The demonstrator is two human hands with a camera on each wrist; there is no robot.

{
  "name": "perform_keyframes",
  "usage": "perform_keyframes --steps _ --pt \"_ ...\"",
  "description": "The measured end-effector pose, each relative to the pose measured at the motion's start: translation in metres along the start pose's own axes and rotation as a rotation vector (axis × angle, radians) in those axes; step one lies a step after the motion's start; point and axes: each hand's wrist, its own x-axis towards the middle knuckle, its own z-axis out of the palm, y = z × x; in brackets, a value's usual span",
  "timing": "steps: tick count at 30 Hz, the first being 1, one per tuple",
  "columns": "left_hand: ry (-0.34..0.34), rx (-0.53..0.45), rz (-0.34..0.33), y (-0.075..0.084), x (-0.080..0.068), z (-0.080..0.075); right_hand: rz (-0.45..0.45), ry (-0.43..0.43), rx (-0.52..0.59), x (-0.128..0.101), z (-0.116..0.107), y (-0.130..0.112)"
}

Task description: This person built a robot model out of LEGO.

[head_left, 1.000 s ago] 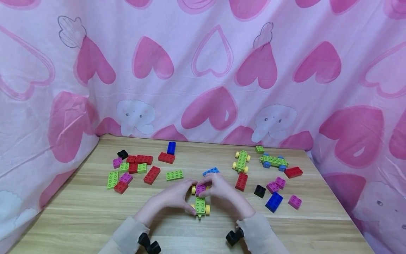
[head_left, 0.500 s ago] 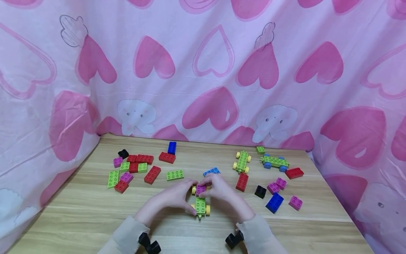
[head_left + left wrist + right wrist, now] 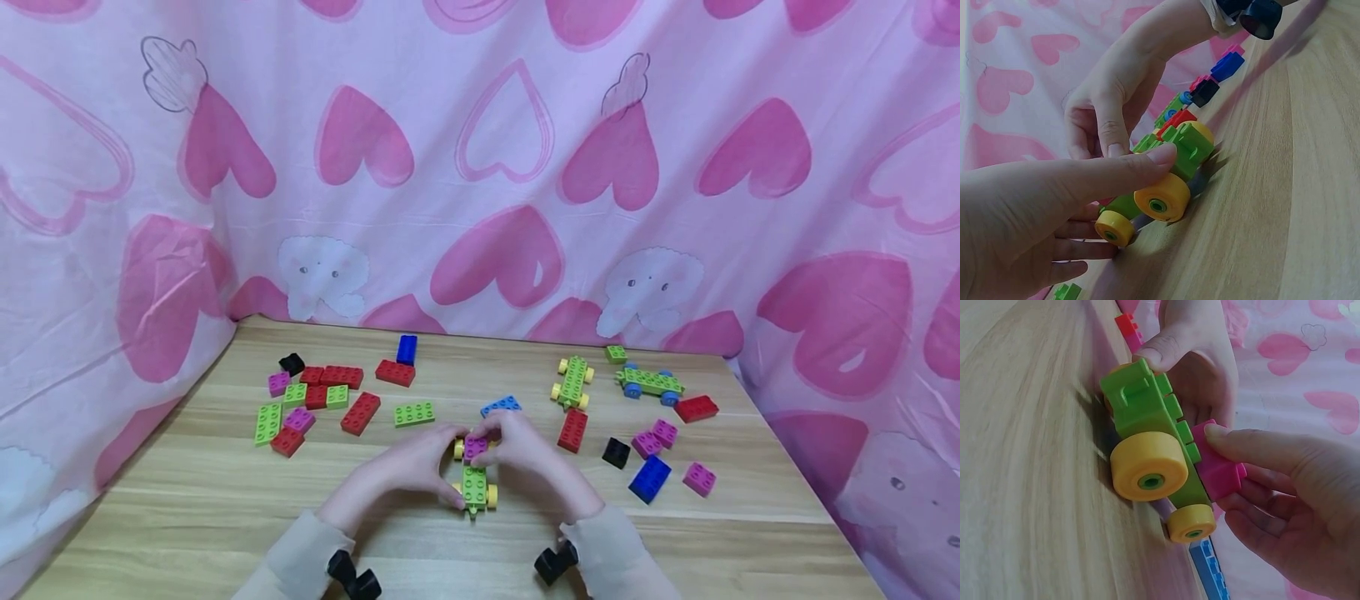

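A green toy car base (image 3: 474, 487) with yellow wheels stands lengthwise on the table in front of me. My left hand (image 3: 416, 461) grips it from the left, the thumb by the near end and the fingers toward the far end. On the base's far end sits a magenta brick (image 3: 476, 448), which my right hand (image 3: 519, 448) pinches between thumb and fingers. From the right wrist view, that brick (image 3: 1221, 469) is down against the green top, just beyond the bare studs. In the left wrist view my left thumb (image 3: 1141, 165) lies along the base above a yellow wheel, and the brick is mostly hidden.
Red, green, magenta and black bricks (image 3: 315, 397) lie grouped at the left. Beyond my hands are a green brick (image 3: 414, 414) and a light blue one (image 3: 500, 405). Two more car bases (image 3: 573, 382) stand back right, with a black brick (image 3: 616, 452) and blue brick (image 3: 649, 479) nearer.
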Motion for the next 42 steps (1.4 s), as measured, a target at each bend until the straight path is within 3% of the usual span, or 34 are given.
perform_keyframes --steps 17,25,36,42 --pt "-0.009 0.028 0.019 0.001 0.002 0.001 -0.013 -0.021 -0.030 -0.003 -0.003 0.006" --pt "-0.015 0.024 0.025 0.003 0.001 -0.006 0.003 -0.012 0.043 -0.007 -0.009 0.010" --pt "0.033 -0.072 0.030 -0.015 -0.007 -0.030 -0.006 -0.032 0.102 -0.013 -0.008 0.021" --pt "0.162 -0.010 -0.006 -0.026 -0.005 -0.037 0.010 -0.052 0.135 -0.013 -0.005 0.022"
